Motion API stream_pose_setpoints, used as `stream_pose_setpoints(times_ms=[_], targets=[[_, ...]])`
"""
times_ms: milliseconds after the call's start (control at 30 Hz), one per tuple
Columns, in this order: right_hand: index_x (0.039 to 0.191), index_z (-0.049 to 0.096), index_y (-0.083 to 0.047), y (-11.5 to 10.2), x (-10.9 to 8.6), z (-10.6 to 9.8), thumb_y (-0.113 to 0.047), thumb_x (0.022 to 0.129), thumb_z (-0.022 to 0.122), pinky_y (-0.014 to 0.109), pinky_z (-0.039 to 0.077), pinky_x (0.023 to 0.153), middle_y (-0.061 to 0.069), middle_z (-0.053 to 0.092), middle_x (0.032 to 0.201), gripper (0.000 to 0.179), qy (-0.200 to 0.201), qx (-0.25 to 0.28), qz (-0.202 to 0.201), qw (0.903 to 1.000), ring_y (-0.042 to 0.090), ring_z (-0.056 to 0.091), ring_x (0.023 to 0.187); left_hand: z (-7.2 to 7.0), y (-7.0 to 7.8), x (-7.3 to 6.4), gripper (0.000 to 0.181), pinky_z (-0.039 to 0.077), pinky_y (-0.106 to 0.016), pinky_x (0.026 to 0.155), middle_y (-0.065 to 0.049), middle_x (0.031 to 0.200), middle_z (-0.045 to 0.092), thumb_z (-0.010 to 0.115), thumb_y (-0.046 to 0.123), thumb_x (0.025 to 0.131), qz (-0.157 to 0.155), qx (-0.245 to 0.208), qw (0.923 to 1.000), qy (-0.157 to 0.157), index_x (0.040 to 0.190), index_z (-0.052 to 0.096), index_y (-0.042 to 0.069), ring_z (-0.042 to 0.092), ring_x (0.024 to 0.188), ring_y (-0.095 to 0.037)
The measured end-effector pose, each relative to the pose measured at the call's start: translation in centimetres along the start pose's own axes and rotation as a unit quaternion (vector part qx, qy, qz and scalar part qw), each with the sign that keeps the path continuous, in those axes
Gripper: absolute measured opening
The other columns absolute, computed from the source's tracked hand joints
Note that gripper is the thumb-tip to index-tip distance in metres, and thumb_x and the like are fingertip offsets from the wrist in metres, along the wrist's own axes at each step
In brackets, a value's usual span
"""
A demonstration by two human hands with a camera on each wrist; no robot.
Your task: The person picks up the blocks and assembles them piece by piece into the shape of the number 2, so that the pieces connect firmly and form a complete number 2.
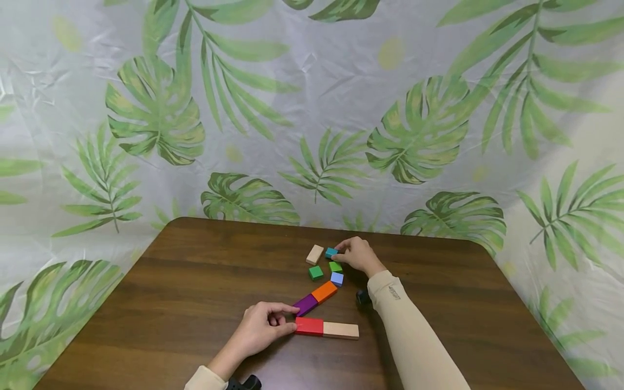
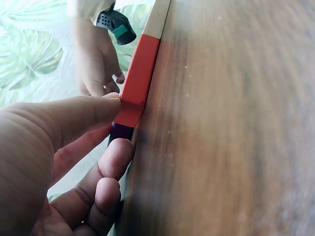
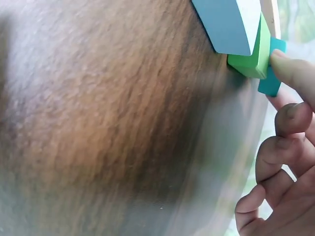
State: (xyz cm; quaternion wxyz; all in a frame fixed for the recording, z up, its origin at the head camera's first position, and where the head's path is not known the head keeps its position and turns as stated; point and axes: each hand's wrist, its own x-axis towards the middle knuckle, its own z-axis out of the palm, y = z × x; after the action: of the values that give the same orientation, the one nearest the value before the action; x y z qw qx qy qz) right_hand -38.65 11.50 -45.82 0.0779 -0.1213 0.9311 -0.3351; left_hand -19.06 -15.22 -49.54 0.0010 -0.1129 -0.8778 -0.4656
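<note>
With thumb and index finger, my right hand [image 1: 359, 254] pinches a small teal block [image 1: 331, 253] at the back of the group. In the right wrist view, the teal block [image 3: 272, 69] shows beyond a light green block [image 3: 256, 59] and a light blue block [image 3: 226, 24]. My left hand [image 1: 263, 326] rests by the front blocks. Its thumb touches the end of a red block [image 1: 309, 326], and its extended index finger reaches the purple block [image 1: 306, 305]. The left wrist view shows the thumb against the red block [image 2: 140, 73], with the purple block [image 2: 121, 132] partly hidden.
An orange block [image 1: 324, 292] continues the purple one diagonally. A plain wooden block [image 1: 341, 330] adjoins the red one. Farther back lie a dark green block [image 1: 316, 272] and another plain wooden block [image 1: 314, 254]. The brown table [image 1: 205, 271] ends at a leaf-patterned curtain [image 1: 331, 108].
</note>
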Motion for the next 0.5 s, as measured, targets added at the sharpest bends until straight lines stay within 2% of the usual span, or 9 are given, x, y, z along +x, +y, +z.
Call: stream_pose_setpoints(times_ms=[100, 200, 367, 500], targets=[[0.122, 0.080, -0.009, -0.28, 0.07, -0.09, -0.025, 0.097, 0.081, 0.029, 0.036, 0.061, -0.002, 0.047, 0.063, 0.030, -0.006, -0.005, 0.003, 1.0000, 0.015, 0.040, 0.060, -0.02, 0.09, 0.07, 0.024, 0.038, -0.019, 0.058, 0.013, 0.071, 0.063, 0.090, 0.026, 0.088, 0.005, -0.003, 1.0000, 0.000, 0.111, 0.085, 0.024, 0.047, 0.061, 0.002], [0.124, 0.079, -0.008, -0.40, 0.19, -0.13, -0.025, 0.097, 0.081, 0.029, 0.038, 0.064, 0.000, 0.055, 0.072, 0.031, -0.010, -0.017, 0.001, 0.9998, 0.016, 0.044, 0.067, -0.05, 0.17, 0.11, 0.024, 0.038, -0.019, 0.059, 0.012, 0.072, 0.063, 0.090, 0.026, 0.088, 0.012, -0.006, 0.9999, 0.000, 0.111, 0.085, 0.023, 0.047, 0.061, 0.002], [0.128, 0.077, -0.008, -0.45, 0.35, -0.04, -0.024, 0.099, 0.079, 0.031, 0.044, 0.071, 0.007, 0.072, 0.101, 0.033, -0.019, -0.038, -0.002, 0.9991, 0.018, 0.053, 0.080, -0.11, 0.24, 0.06, 0.024, 0.037, -0.019, 0.059, 0.011, 0.072, 0.064, 0.090, 0.025, 0.087, 0.015, -0.007, 0.9999, 0.001, 0.111, 0.085, 0.023, 0.047, 0.061, 0.002], [0.132, 0.075, -0.009, -0.73, 0.28, 0.05, -0.023, 0.101, 0.075, 0.037, 0.052, 0.080, 0.012, 0.074, 0.119, 0.034, -0.022, -0.042, -0.003, 0.9989, 0.022, 0.060, 0.090, -0.15, 0.20, -0.01, 0.025, 0.038, -0.019, 0.058, 0.010, 0.072, 0.064, 0.090, 0.025, 0.087, 0.012, -0.007, 0.9999, 0.003, 0.111, 0.085, 0.023, 0.048, 0.061, 0.002]])
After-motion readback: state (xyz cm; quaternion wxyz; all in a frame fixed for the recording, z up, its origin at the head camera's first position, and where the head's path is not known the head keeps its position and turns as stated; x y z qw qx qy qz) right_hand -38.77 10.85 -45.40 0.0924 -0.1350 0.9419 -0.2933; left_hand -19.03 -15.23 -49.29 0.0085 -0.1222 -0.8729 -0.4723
